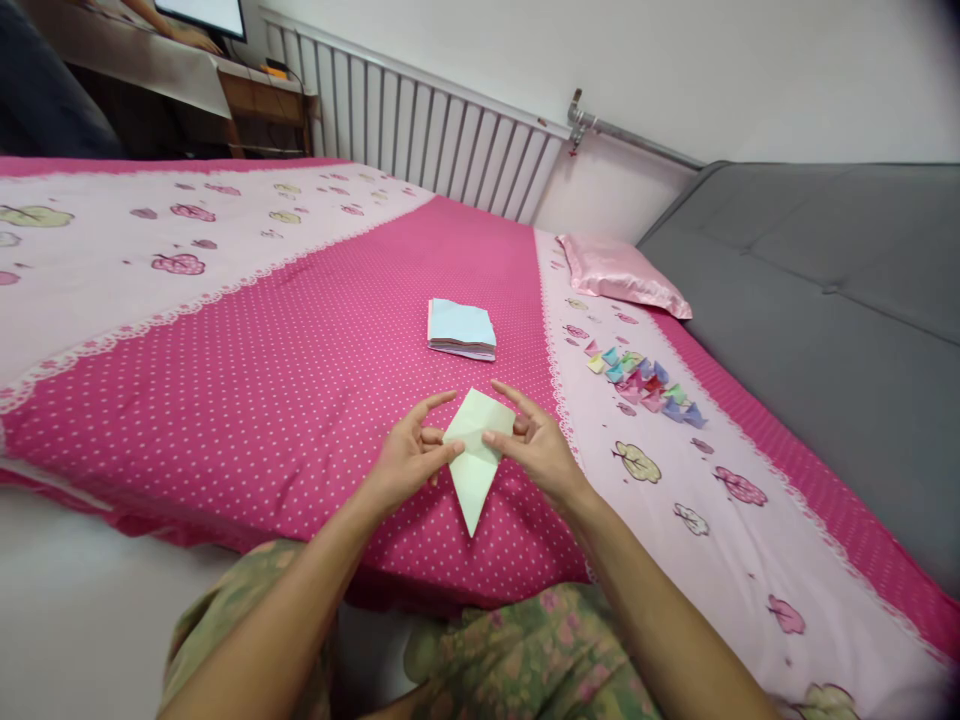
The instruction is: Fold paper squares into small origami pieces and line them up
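Note:
A pale green sheet of paper (pixel 475 470), folded into a kite shape with its point toward me, is held just above the pink dotted bedsheet (pixel 300 390). My left hand (pixel 409 460) pinches its left edge between thumb and fingers. My right hand (pixel 536 445) pinches the right edge, index finger stretched out above. Beyond the hands lies a stack of square coloured papers (pixel 461 328) with a light blue sheet on top. To the right, several small folded paper pieces (pixel 645 385) in mixed colours lie in a cluster.
A pink satin pillow (pixel 622 275) rests by the wall. A grey sofa (pixel 825 310) borders the bed on the right. A white radiator (pixel 420 130) runs along the far wall. At top left stand a desk with a monitor (pixel 202 15) and another person's arm.

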`<state>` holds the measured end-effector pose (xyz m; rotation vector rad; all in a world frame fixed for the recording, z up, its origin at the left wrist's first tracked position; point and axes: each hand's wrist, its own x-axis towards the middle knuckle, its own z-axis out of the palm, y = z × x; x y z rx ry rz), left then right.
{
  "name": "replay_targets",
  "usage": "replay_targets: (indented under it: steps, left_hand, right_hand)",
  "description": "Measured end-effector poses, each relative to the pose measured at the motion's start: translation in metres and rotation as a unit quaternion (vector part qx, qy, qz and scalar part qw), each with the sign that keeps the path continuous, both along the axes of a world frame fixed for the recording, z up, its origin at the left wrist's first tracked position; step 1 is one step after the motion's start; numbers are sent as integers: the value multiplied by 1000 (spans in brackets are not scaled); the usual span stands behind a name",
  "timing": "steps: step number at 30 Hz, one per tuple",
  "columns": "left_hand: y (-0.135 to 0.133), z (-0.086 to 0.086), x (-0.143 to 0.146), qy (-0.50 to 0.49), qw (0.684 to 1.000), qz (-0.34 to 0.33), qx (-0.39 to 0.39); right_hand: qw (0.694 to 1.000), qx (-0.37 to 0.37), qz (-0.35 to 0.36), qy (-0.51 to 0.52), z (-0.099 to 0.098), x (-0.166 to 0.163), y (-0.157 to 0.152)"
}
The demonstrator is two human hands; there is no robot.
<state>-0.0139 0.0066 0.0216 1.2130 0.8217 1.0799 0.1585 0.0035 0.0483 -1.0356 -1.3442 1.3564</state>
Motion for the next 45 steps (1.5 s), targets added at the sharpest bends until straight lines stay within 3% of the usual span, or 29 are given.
replay_targets:
  steps: [10, 17, 24, 36, 45]
  left_hand:
    - [1, -3, -1, -19, 1000, 0, 11]
    - [3, -6, 0, 1, 999, 31, -27]
    - [5, -14, -1, -3, 999, 17, -46]
    - [3, -8, 3, 35, 996, 77, -5]
    - [5, -12, 3, 42, 995, 94, 17]
  right_hand:
    - [998, -4, -63, 24, 2, 3, 3]
    - [997, -1, -72, 2, -1, 5, 5]
    - [993, 43, 0, -108, 1, 5, 1]
    - [972, 79, -34, -221, 0, 3, 0]
    - [947, 158, -74, -269, 3, -1, -4]
